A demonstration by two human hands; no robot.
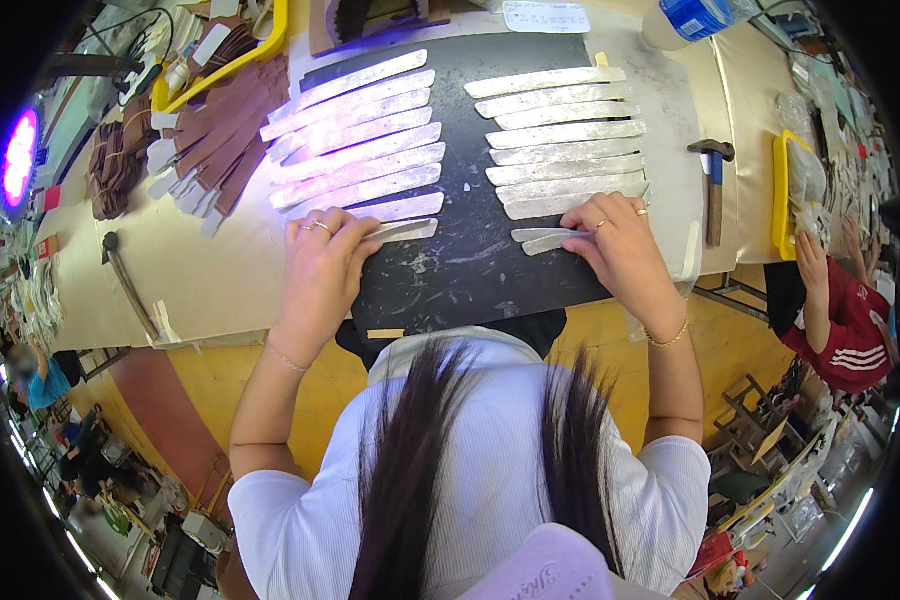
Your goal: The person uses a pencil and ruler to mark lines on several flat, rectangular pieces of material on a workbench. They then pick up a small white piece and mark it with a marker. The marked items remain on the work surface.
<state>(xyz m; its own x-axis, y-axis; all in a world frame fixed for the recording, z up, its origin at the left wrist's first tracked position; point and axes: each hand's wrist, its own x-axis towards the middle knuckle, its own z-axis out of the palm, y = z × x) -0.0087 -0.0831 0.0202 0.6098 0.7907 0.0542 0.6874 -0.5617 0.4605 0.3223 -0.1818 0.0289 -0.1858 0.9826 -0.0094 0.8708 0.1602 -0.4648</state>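
Observation:
Two columns of thin, pale grey strips lie on a black board (pixel 475 285). In the left column (pixel 365 120) purplish light falls over several strips; the right column (pixel 568 134) looks plain whitish grey. My left hand (pixel 322 262) is closed at the nearest end of the left column, its fingertips pinching the outer end of a pale strip (pixel 412 231). Opposite it, my right hand (pixel 625 252) pinches the outer ends of two overlapping pale strips (pixel 542 241) at the near end of the right column. The fingers partly hide the strip ends.
Brown strips with pale ends (pixel 232 135) fan out at the left beside a yellow tray (pixel 282 30). One hammer (pixel 128 280) lies left, another (pixel 714 195) right. A bottle (pixel 685 22) stands at the back right, and a person in a red shirt (pixel 855 340) is beyond the right yellow tray (pixel 782 195).

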